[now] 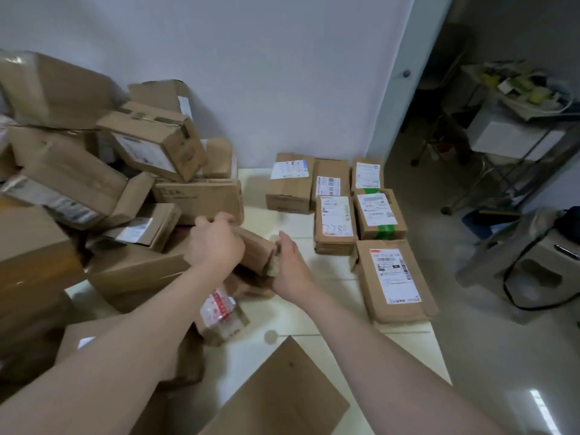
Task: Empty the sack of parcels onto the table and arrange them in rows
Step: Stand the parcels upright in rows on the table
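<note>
A small brown cardboard parcel [255,251] is held between both hands over the white table [298,309]. My left hand [216,243] grips its left end from above. Its right end sits against my right hand [290,266], whose fingers curl round it. A jumbled heap of brown parcels [125,171] covers the table's left side. On the right, several parcels lie label-up in rows [351,208], the nearest one long and flat [394,279]. Below my hands lies a parcel wrapped in clear tape with red print [219,312]. No sack is in view.
A flat cardboard piece [282,390] lies at the table's near edge. The table's right edge drops to a grey floor with a metal rack [518,127], a white stool with cloth [533,265] and a black cable. A white wall backs the table.
</note>
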{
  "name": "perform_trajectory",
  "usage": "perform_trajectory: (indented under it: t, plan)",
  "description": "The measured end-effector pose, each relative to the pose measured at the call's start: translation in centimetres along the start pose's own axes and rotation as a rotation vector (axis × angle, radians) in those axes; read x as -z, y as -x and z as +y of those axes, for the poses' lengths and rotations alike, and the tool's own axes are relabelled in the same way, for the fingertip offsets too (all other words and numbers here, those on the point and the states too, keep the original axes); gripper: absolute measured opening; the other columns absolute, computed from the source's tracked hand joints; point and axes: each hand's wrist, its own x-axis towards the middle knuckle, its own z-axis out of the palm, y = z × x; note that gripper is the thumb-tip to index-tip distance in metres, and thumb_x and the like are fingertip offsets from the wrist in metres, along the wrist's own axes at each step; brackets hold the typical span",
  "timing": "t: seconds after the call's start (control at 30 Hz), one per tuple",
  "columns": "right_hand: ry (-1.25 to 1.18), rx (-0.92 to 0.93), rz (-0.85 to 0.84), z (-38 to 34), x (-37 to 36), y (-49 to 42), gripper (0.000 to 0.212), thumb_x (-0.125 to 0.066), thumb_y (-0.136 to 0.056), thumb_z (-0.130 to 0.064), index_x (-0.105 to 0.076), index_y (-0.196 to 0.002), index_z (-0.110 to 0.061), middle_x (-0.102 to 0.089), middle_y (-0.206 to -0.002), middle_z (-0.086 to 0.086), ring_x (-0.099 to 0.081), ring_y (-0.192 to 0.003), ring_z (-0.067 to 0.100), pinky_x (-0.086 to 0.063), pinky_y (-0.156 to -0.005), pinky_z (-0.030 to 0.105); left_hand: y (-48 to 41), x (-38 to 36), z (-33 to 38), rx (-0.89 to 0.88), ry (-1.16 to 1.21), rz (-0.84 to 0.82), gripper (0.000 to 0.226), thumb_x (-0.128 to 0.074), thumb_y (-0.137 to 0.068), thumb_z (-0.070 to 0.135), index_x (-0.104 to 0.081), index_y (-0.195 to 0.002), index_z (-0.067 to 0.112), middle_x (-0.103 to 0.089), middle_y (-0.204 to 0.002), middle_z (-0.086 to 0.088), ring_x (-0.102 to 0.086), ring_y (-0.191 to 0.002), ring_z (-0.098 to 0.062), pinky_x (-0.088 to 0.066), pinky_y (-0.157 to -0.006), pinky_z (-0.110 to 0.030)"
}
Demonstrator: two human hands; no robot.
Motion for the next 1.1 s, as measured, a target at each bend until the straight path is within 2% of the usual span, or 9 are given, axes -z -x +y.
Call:
perform_trajectory:
  t: [0.2, 0.3, 0.47, 0.6, 0.73, 0.8, 0.9, 1.0, 1.1]
  plan:
    - [-0.482, -0.123, 0.072, 2.4, 3.5, -1.5, 0.093, -0.079, -0.077, -0.038, -0.018, -0.147, -0.028, -0.043, -0.143, -0.007, -0.049, -0.123, 0.017, -0.043, -0.105, 0.044, -3.2, 1.2, -0.7, -0.151, 0.526, -0.186, 0.038, -0.046, -0.098, 0.01, -0.052, -0.134, 0.019, -0.058, -0.135, 0.0, -0.052, -0.123, -0.018, -0.04, -0.107, -0.034]
    - [-0.631, -0.257, 0.18, 3.1, 4.0, -2.2, 0.08, -0.072, -0.083, -0.042, -0.023, -0.145, -0.032, -0.045, -0.148, -0.003, -0.048, -0.129, 0.02, -0.039, -0.109, 0.052, -4.0, 0.8, 0.6, -0.19, 0.463, -0.371, 0.053, -0.051, -0.097, 0.013, -0.036, -0.148, 0.021, -0.048, -0.145, 0.001, -0.05, -0.127, -0.02, -0.041, -0.104, -0.032]
    - [-0.514, -0.355, 0.295, 2.8, 3.8, -3.7, 0.068, -0.061, -0.09, -0.049, -0.031, -0.145, -0.021, -0.059, -0.134, 0.002, -0.056, -0.121, 0.021, -0.048, -0.098, 0.04, -6.8, 0.0, 2.2, -0.145, 0.401, -0.506, 0.068, -0.058, -0.091, 0.011, -0.028, -0.151, 0.024, -0.056, -0.124, -0.008, -0.062, -0.098, -0.024, -0.056, -0.089, -0.042]
    - [-0.518, -0.4, 0.34, 2.6, 4.1, -5.6, 0.046, -0.056, -0.096, -0.038, -0.043, -0.135, -0.017, -0.061, -0.119, -0.004, -0.057, -0.107, 0.015, -0.046, -0.084, 0.028, -9.2, -0.7, 2.1, -0.057, 0.463, -0.676, 0.068, -0.06, -0.093, 0.009, -0.028, -0.15, 0.028, -0.052, -0.133, 0.0, -0.053, -0.112, -0.022, -0.049, -0.09, -0.041]
    - [-0.386, -0.355, 0.214, 3.4, 2.3, -6.0, 0.053, -0.064, -0.093, -0.026, -0.044, -0.142, -0.017, -0.053, -0.139, -0.002, -0.049, -0.13, 0.017, -0.045, -0.104, 0.038, -10.1, -2.5, 1.1, 0.046, 0.403, -0.748, 0.084, -0.059, -0.094, 0.009, -0.006, -0.154, 0.035, -0.034, -0.154, -0.006, -0.043, -0.131, -0.03, -0.047, -0.094, -0.045]
    - [-0.199, -0.398, 0.114, 3.9, 1.4, -5.6, 0.057, -0.065, -0.091, -0.036, -0.043, -0.142, -0.023, -0.053, -0.139, -0.003, -0.054, -0.125, 0.022, -0.052, -0.095, 0.044, -10.1, -3.9, 0.6, 0.147, 0.341, -0.784, 0.086, -0.061, -0.094, 0.011, -0.003, -0.155, 0.031, -0.032, -0.154, -0.013, -0.045, -0.129, -0.037, -0.051, -0.086, -0.05]
    - [-0.182, -0.667, -0.112, 4.1, 0.5, -5.6, 0.053, -0.062, -0.091, -0.041, -0.046, -0.135, -0.017, -0.054, -0.132, 0.002, -0.064, -0.105, 0.032, -0.062, -0.066, 0.043, -10.2, -5.0, 0.4, 0.221, 0.326, -0.979, 0.059, -0.06, -0.095, 0.015, -0.032, -0.148, 0.015, -0.033, -0.153, -0.014, -0.043, -0.13, -0.043, -0.054, -0.087, -0.055]
    - [-0.333, -0.721, 0.017, 4.5, 0.3, -7.1, 0.039, -0.063, -0.093, -0.03, -0.053, -0.124, -0.009, -0.057, -0.122, 0.006, -0.067, -0.093, 0.034, -0.061, -0.056, 0.039, -11.5, -5.8, 1.0, 0.109, 0.505, -0.989, 0.062, -0.062, -0.091, 0.001, -0.035, -0.142, 0.024, -0.054, -0.139, -0.005, -0.057, -0.119, -0.027, -0.059, -0.083, -0.042]
    - [-0.199, -0.655, 0.192, 5.0, 0.7, -8.6, 0.035, -0.065, -0.085, -0.033, -0.057, -0.113, -0.013, -0.067, -0.111, 0.011, -0.069, -0.085, 0.032, -0.061, -0.07, 0.044, -11.4, -5.4, 1.7, 0.027, 0.521, -0.984, 0.065, -0.056, -0.093, -0.005, -0.031, -0.147, 0.021, -0.056, -0.134, -0.003, -0.061, -0.107, -0.015, -0.055, -0.079, -0.022]
